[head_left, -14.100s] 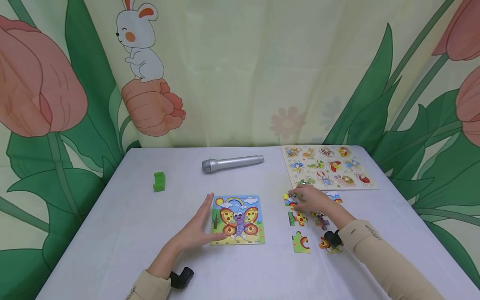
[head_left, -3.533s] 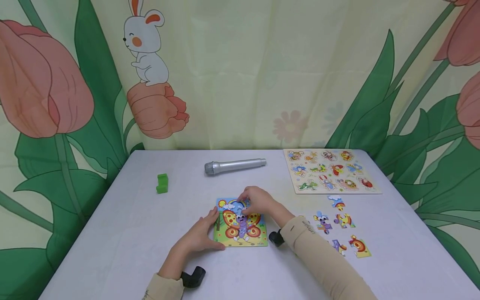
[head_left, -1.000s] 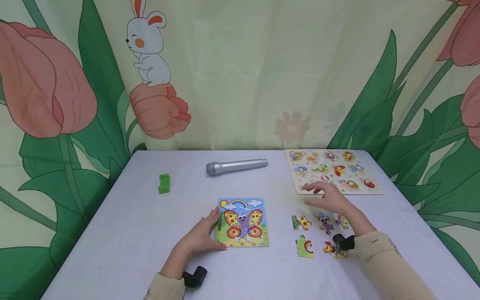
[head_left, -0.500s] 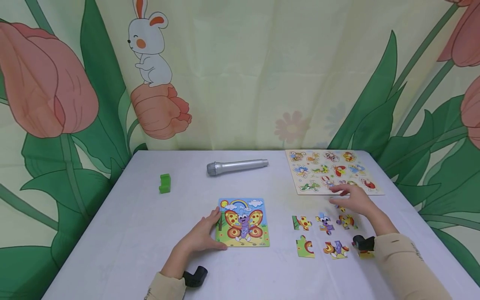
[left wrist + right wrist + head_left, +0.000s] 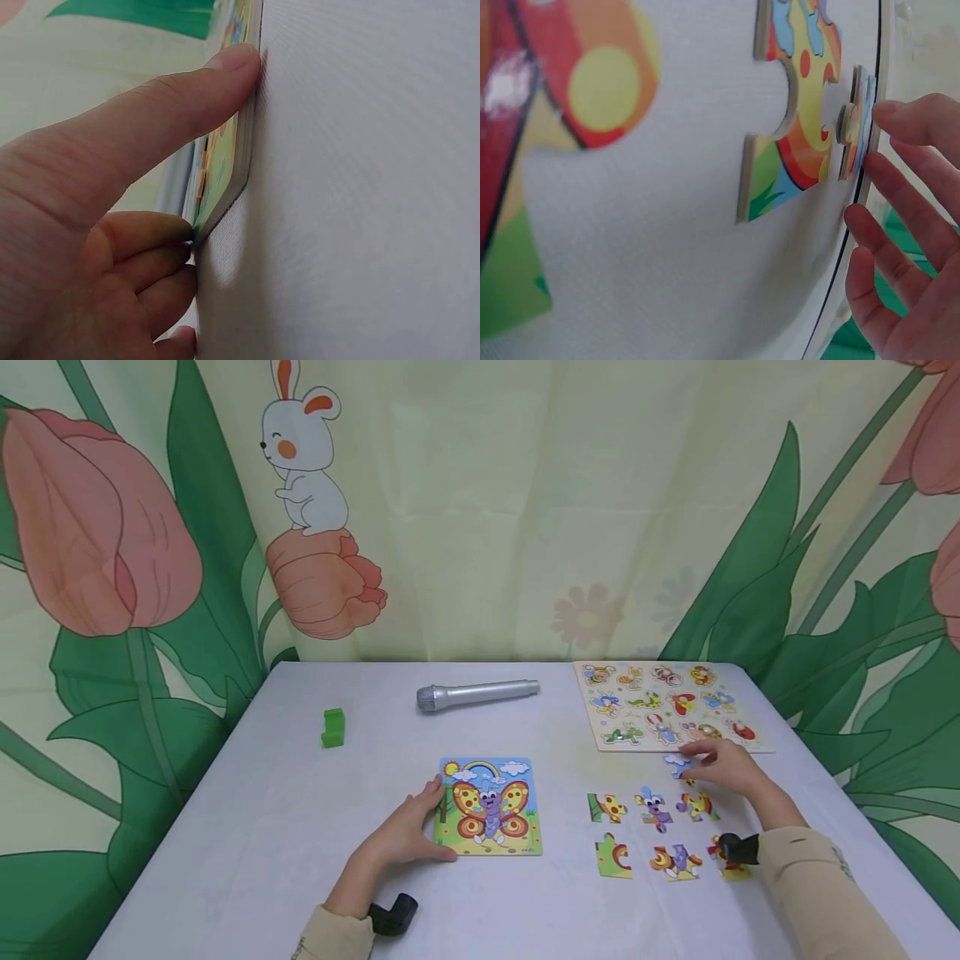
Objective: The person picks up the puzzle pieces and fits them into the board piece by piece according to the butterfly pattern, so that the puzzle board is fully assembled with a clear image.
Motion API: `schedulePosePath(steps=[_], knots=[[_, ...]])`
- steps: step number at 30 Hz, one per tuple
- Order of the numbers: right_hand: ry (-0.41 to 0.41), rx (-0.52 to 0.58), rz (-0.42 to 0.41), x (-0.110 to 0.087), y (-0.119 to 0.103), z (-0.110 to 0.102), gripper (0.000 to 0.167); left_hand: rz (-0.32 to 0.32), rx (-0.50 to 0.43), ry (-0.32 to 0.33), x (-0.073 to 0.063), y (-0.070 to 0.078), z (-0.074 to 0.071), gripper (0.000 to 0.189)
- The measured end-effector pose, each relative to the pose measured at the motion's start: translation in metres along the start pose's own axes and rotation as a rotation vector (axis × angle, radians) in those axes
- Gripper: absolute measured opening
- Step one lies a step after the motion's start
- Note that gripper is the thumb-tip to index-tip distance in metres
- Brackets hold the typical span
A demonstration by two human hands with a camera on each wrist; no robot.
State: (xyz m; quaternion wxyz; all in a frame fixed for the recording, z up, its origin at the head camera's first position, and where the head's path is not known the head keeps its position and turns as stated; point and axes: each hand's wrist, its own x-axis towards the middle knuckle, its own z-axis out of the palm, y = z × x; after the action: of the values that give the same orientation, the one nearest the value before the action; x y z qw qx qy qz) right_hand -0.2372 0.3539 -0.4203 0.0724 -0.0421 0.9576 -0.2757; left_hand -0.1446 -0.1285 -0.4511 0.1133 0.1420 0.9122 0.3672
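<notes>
In the head view my left hand (image 5: 402, 829) rests at the lower-left corner of a square butterfly puzzle board (image 5: 491, 847). Its thumb (image 5: 232, 58) touches the front edge, and its other fingertips lie along the left side. My right hand (image 5: 729, 768) is at the loose cloud puzzle piece (image 5: 677, 763), fingertips right at its edge. In the right wrist view those fingers are spread and softly bent beside the cloud piece (image 5: 859, 142), which lies flat. A wing piece (image 5: 806, 142) sits near it. Raised puzzle piece edges show on the upper part of the butterfly board.
Several loose pieces lie right of the board, among them a tree-and-wing piece (image 5: 606, 808), a purple head piece (image 5: 654, 810) and a green corner piece (image 5: 613, 857). Behind them is an insect peg board (image 5: 637, 743). A toy microphone (image 5: 480, 693) and green block (image 5: 333, 728) lie farther back.
My right hand has left the butterfly board and moved right, lowering to the cloud piece. The sun piece seen among the loose pieces at first is gone from there. My left hand stays at the board.
</notes>
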Motion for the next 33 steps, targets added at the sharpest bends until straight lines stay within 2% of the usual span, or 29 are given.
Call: schedulePosePath(steps=[6, 12, 23, 33], knots=[[-0.021, -0.022, 0.01, 0.0016, 0.0048, 0.0002, 0.043, 0.004, 0.002, -0.001, 0.0001, 0.0007, 0.0, 0.1], [-0.048, -0.046, 0.041, 0.0037, 0.0047, -0.0001, 0.046, -0.007, 0.001, 0.001, -0.0001, 0.0014, 0.0004, 0.1], [-0.104, -0.129, 0.003, 0.0056, -0.0032, -0.0041, 0.043, 0.0, 0.001, 0.002, 0.0009, 0.0, 0.0016, 0.1], [-0.09, -0.125, 0.014, 0.0048, 0.0022, -0.0061, 0.038, -0.014, -0.002, -0.001, -0.0003, 0.0006, 0.0021, 0.1]])
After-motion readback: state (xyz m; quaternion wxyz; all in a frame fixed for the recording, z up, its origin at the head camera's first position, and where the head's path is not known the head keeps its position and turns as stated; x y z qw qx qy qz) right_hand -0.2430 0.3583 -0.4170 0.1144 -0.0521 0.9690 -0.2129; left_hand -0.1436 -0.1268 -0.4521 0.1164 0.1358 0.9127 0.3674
